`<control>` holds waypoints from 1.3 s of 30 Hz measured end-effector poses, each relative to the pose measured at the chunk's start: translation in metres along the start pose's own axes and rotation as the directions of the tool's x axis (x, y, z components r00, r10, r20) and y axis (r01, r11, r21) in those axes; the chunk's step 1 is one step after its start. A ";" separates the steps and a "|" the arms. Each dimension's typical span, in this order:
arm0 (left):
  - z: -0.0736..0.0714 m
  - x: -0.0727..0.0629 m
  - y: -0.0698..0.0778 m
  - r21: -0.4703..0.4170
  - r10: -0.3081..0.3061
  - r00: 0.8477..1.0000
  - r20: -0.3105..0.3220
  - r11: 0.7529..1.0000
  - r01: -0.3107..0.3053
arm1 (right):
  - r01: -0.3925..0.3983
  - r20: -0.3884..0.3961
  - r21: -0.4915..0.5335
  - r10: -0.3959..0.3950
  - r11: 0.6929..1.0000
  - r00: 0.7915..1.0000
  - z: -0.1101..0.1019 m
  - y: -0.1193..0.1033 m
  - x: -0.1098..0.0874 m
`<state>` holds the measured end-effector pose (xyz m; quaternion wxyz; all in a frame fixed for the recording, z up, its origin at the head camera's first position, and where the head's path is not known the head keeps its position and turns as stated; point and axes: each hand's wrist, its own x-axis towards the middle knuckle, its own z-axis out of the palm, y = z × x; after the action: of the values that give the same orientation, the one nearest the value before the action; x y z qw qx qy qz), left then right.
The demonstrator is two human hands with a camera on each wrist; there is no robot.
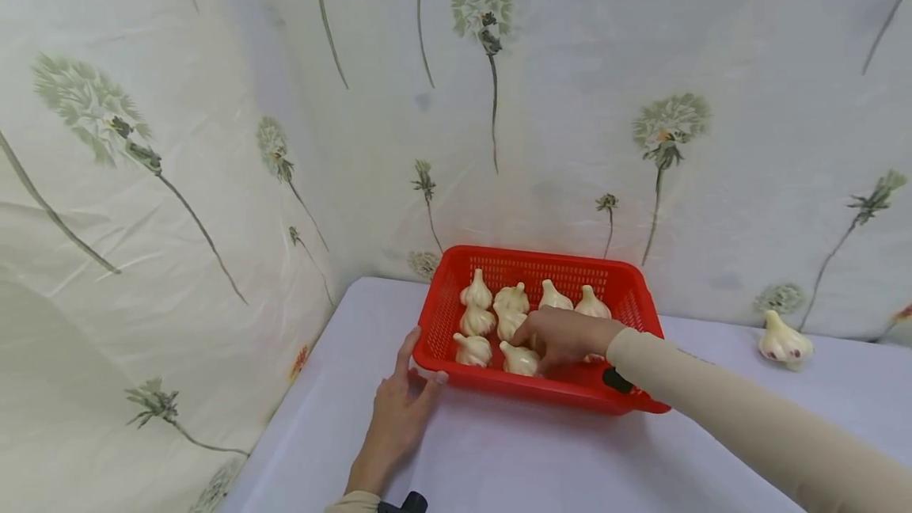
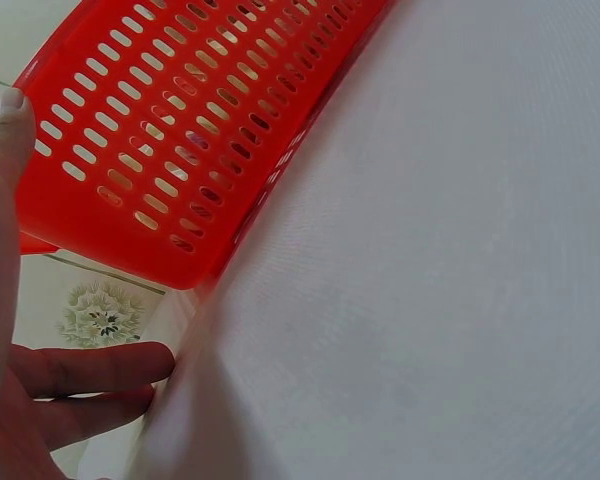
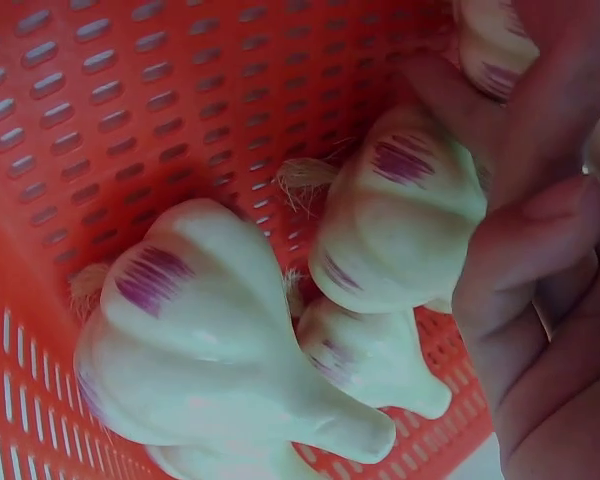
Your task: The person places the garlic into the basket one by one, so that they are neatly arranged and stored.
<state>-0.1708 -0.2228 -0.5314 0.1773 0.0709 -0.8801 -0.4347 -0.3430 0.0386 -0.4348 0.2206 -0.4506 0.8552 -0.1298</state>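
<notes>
A red plastic basket (image 1: 541,396) holds several white garlic bulbs, some with purple streaks. My right hand (image 1: 570,335) reaches down into it, fingers bent around a garlic bulb (image 1: 520,359) near the front wall. In the right wrist view, a finger passes behind a bulb (image 3: 400,215) while the other fingers curl beside it; part of the grip is hidden. A larger bulb (image 3: 195,330) lies beside it against the basket's mesh. At the basket's front left corner, my left hand (image 1: 399,410) touches the rim with its fingers extended and spread.
One more garlic bulb (image 1: 784,341) stands on the white table (image 1: 499,465), right of the basket. Behind and to the left hangs a pale sheet (image 1: 556,101) printed with dandelions. The basket's back side stands close to that sheet.
</notes>
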 end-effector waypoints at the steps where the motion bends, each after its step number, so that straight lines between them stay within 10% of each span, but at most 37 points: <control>1: 0.000 0.000 0.000 0.001 0.002 1.000 -0.001 1.000 -0.002 | 0.008 -0.010 -0.008 -0.008 1.000 1.000 0.001 0.001 0.001; 39: 0.004 0.000 0.000 0.006 -0.001 1.000 -0.003 1.000 0.001 | -0.039 -0.038 0.040 0.041 0.998 0.998 -0.001 0.001 -0.008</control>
<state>-0.1720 -0.2199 -0.5333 0.1784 0.0725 -0.8810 -0.4322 -0.3404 0.0461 -0.4327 0.2152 -0.4262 0.8656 -0.1510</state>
